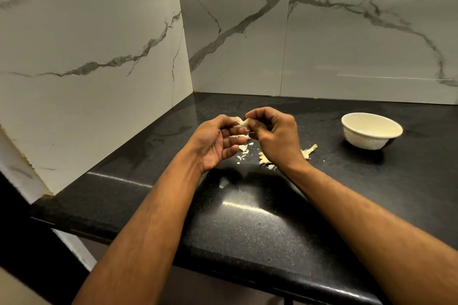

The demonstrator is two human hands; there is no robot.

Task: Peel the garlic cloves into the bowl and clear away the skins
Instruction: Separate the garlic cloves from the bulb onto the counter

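Note:
Both hands are raised over the black counter (247,218) and meet at a pale garlic clove (245,122). My right hand (275,135) pinches the clove between thumb and fingertips. My left hand (218,140) holds its papery skin (237,120) at the other side, palm turned up, lower fingers loosely curled. Several loose garlic skins (244,150) lie on the counter under the hands, with more pieces (309,150) right of my right wrist. A white bowl (371,131) stands on the counter to the right, apart from the hands; what it holds is hidden.
Marble-patterned walls (99,57) close off the counter on the left and at the back, meeting in a corner behind the hands. The counter's front edge (247,272) runs across below my forearms, with a dark gap on the left.

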